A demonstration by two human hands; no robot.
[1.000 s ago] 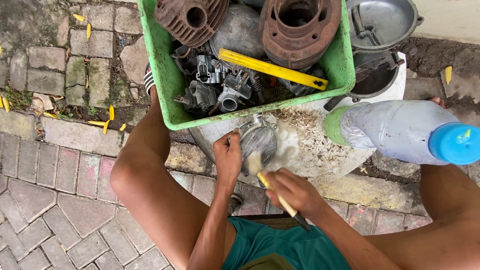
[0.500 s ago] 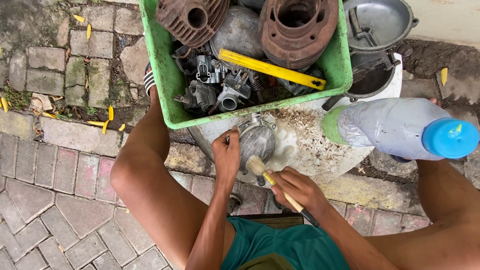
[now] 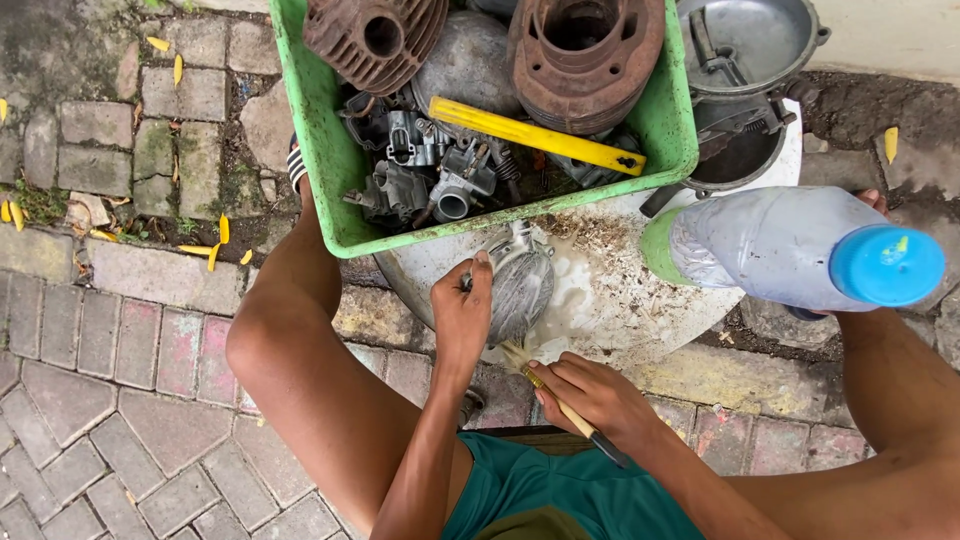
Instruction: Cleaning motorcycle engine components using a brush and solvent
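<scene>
Here my left hand (image 3: 462, 312) is closed around the edge of a round grey metal cover (image 3: 520, 285), thumb on its ribbed face, holding it tilted on edge over the white basin (image 3: 640, 300). My right hand (image 3: 590, 392) is wrapped firmly around the handle of a paintbrush (image 3: 555, 398); the yellow ferrule and pale bristles point up and to the left, and the bristle tip touches the lower rim of the cover. The black end of the handle sticks out below the hand, over my teal shirt (image 3: 570, 495). The basin bottom carries a milky liquid beside the cover and a scatter of brown debris to its right. A green plastic crate (image 3: 335, 160) rests on the far rim of the basin, just above the cover. It holds two rusty finned cylinders (image 3: 585, 55), a yellow bar (image 3: 535, 137) and several small grey carburettor-like castings (image 3: 430, 165). A clear plastic bottle (image 3: 780, 245) with a blue cap lies across my right knee, close to the camera. A grey metal pan (image 3: 755, 40) sits beyond the crate, at upper right. Paving bricks (image 3: 110, 330) cover the ground on the left.
</scene>
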